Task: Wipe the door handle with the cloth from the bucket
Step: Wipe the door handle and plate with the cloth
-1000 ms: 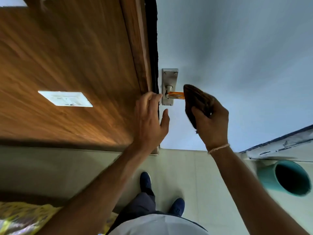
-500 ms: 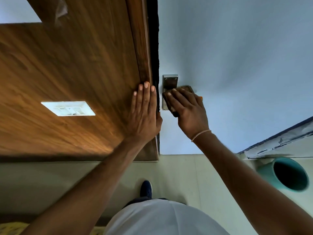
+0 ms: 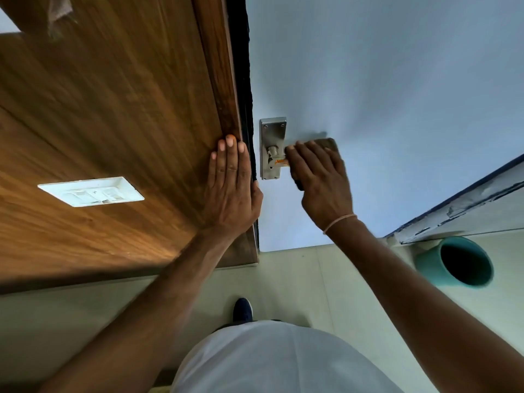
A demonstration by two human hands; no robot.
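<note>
With the cloth (image 3: pixel 329 143) already out of the bucket (image 3: pixel 453 265), the right hand (image 3: pixel 320 180) gripped it around the door handle (image 3: pixel 279 161), mid-wipe, while the left hand (image 3: pixel 229 188) lay flat and empty on the door frame (image 3: pixel 218 80).

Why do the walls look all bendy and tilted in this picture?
In the head view the wide lens curves straight edges: the wooden wall and the door lean apart. The right hand with the cloth on the handle looks a bit soft; the bucket inside is dark shadow.
</note>
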